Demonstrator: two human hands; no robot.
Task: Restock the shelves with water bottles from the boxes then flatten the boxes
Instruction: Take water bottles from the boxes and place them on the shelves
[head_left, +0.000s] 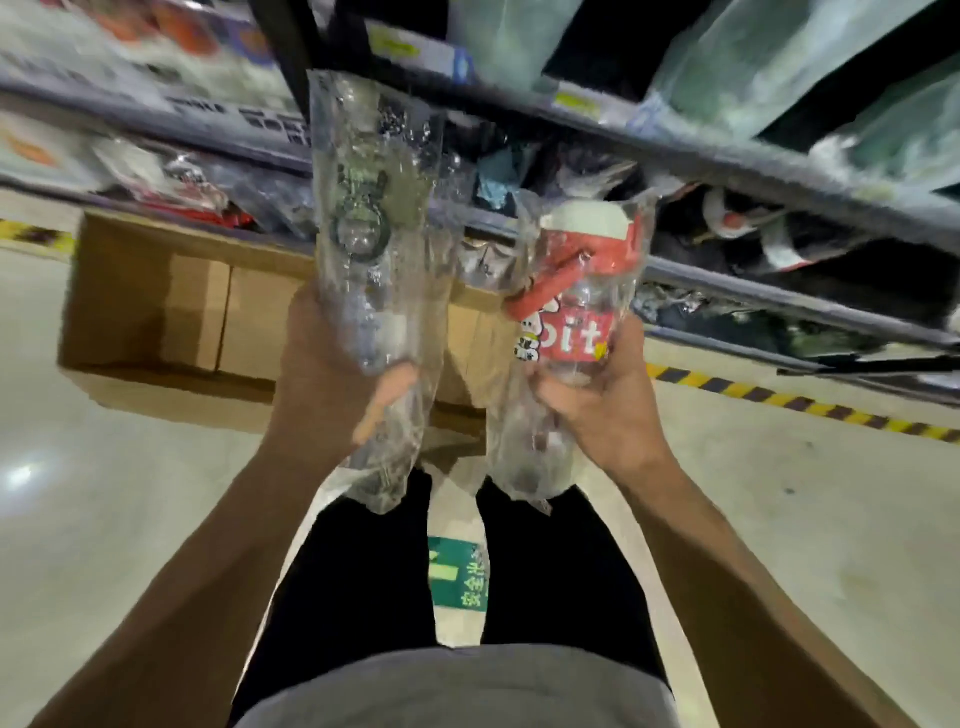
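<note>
Clear bottle (374, 208) in curled left grip (332, 374), red-labelled bottle (576, 296) in curled right grip (602, 410)

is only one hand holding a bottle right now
No, the left hand grips a clear bagged bottle while the right hand grips a red-labelled bottle.
</note>
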